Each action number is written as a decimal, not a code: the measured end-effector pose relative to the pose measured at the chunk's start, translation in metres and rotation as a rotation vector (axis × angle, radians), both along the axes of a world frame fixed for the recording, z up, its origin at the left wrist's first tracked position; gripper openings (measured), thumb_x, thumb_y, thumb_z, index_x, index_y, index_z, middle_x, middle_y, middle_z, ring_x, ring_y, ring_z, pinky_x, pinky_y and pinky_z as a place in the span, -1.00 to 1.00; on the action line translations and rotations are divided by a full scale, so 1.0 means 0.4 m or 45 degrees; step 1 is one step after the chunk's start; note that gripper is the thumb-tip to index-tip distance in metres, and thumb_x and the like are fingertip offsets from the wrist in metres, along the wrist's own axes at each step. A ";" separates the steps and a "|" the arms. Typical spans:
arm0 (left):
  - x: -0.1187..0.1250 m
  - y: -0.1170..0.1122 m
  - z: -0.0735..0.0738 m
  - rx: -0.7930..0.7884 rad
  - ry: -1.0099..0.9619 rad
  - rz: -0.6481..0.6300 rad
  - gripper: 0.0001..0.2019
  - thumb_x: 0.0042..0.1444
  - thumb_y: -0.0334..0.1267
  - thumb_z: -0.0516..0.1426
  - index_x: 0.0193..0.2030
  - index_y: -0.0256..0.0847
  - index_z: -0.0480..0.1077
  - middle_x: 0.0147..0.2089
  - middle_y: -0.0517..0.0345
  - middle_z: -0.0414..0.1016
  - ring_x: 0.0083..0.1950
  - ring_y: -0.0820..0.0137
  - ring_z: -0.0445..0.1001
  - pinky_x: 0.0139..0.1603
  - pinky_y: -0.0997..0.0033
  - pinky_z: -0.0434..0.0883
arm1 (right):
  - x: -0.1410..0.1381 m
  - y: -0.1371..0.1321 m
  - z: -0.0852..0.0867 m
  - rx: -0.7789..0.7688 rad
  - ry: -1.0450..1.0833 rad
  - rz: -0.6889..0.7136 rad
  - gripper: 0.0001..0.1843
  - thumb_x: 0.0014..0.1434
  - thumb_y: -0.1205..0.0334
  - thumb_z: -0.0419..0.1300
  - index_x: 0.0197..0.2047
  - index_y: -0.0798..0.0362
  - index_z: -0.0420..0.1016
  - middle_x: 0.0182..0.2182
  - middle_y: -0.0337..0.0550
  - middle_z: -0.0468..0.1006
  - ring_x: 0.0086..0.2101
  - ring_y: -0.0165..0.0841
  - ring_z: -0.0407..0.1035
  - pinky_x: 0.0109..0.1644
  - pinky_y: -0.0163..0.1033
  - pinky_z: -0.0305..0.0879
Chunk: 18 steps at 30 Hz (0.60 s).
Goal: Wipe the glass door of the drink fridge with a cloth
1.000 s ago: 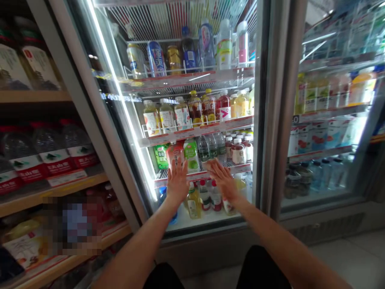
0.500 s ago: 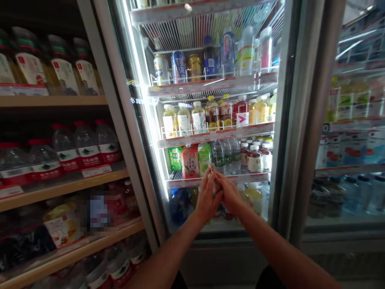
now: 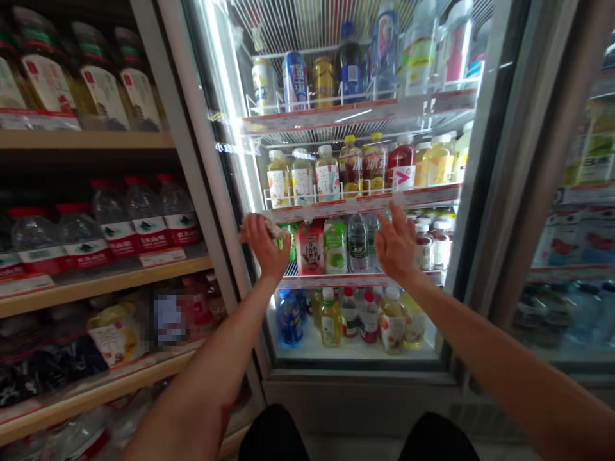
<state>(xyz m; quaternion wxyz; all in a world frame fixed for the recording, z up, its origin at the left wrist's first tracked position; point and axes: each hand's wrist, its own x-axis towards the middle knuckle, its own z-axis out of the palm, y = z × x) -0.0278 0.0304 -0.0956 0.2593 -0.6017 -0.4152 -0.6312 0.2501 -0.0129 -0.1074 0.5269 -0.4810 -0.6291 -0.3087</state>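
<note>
My left hand [image 3: 265, 248] is at the left side of the lit drinks fridge [image 3: 355, 371], by its bright edge. Its fingers are wrapped over a pale, crumpled cloth [image 3: 273, 227], mostly hidden by the hand. My right hand [image 3: 396, 246] is raised farther right with its fingers spread and nothing in it. It is in front of the shelf of clear water bottles [image 3: 358, 243], hiding part of that row. Between the hands appear a red drink pouch [image 3: 311, 248] and a green drink pouch [image 3: 335, 246]. Whether either hand touches the glass, I cannot tell.
Wooden shelves [image 3: 86, 147] on the left carry juice bottles and red-capped water bottles [image 3: 144, 221]. A metal frame [image 3: 523, 160] separates the fridge from another drinks cooler on the right. Several bottles [image 3: 331, 320] stand at the fridge bottom. My knees [image 3: 273, 435] show below.
My hands were together around something pale in front of the fridge. They have parted: the left moved left and up with the cloth, the right moved right and up, fingers spread.
</note>
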 end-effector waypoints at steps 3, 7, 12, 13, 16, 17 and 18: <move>0.124 -0.005 -0.110 0.090 0.443 -0.169 -0.38 0.16 -0.07 -0.02 0.28 -0.36 -0.01 0.34 -0.21 0.03 0.42 0.19 -0.23 0.36 0.02 -0.10 | -0.010 0.030 -0.037 0.002 -0.229 -0.042 -0.53 0.21 0.27 -0.04 0.19 -0.03 0.24 0.30 -0.10 0.07 0.30 -0.18 -0.13 0.30 0.14 -0.14; 0.174 0.000 -0.192 0.146 1.173 -0.331 -0.62 0.21 -0.27 -0.04 0.18 -0.13 0.21 0.28 0.00 0.22 0.38 0.37 -0.02 0.34 0.19 0.03 | 0.019 0.045 -0.060 0.009 -0.328 -0.078 -0.49 0.18 0.33 -0.02 0.21 -0.05 0.23 0.29 -0.12 0.10 0.29 -0.21 -0.11 0.31 0.08 -0.15; 0.017 0.029 -0.092 -0.156 0.656 0.069 -0.60 0.19 -0.28 -0.02 0.18 -0.19 0.22 0.36 -0.12 0.02 0.42 0.20 -0.19 0.35 -0.02 -0.08 | 0.059 0.037 -0.053 -0.039 -0.459 -0.007 -0.47 0.16 0.35 -0.02 0.22 -0.04 0.22 0.29 -0.10 0.11 0.29 -0.23 -0.09 0.30 0.06 -0.10; -0.002 0.030 -0.073 -0.179 0.554 0.125 -0.58 0.20 -0.29 -0.04 0.21 -0.21 0.19 0.38 -0.13 -0.02 0.42 0.20 -0.23 0.36 -0.01 -0.10 | 0.054 0.037 -0.055 -0.029 -0.434 -0.009 -0.46 0.16 0.35 -0.02 0.23 -0.03 0.20 0.29 -0.09 0.10 0.29 -0.21 -0.11 0.30 0.08 -0.11; 0.017 0.021 -0.068 -0.104 0.345 0.210 -0.55 0.21 -0.33 -0.10 0.25 -0.33 0.11 0.39 -0.20 -0.10 0.43 0.20 -0.31 0.36 0.01 -0.10 | 0.022 0.040 -0.069 0.012 -0.334 -0.025 -0.39 0.13 0.34 0.00 0.27 -0.02 0.11 0.32 -0.07 0.02 0.30 -0.14 -0.17 0.29 0.17 -0.13; 0.046 0.018 -0.084 -0.048 0.340 0.207 -0.54 0.22 -0.29 -0.10 0.25 -0.37 0.09 0.39 -0.25 -0.11 0.43 0.18 -0.32 0.36 0.01 -0.08 | 0.011 0.042 -0.073 0.027 -0.312 -0.028 -0.37 0.13 0.34 0.00 0.28 -0.02 0.08 0.33 -0.06 -0.01 0.30 -0.13 -0.18 0.28 0.18 -0.14; 0.081 0.016 -0.105 0.001 0.402 0.181 -0.51 0.23 -0.22 -0.08 0.26 -0.40 0.08 0.38 -0.28 -0.10 0.43 0.16 -0.33 0.35 0.00 -0.04 | 0.003 0.042 -0.076 0.041 -0.301 -0.031 -0.36 0.13 0.34 0.00 0.29 -0.01 0.07 0.33 -0.05 -0.03 0.30 -0.12 -0.18 0.28 0.19 -0.13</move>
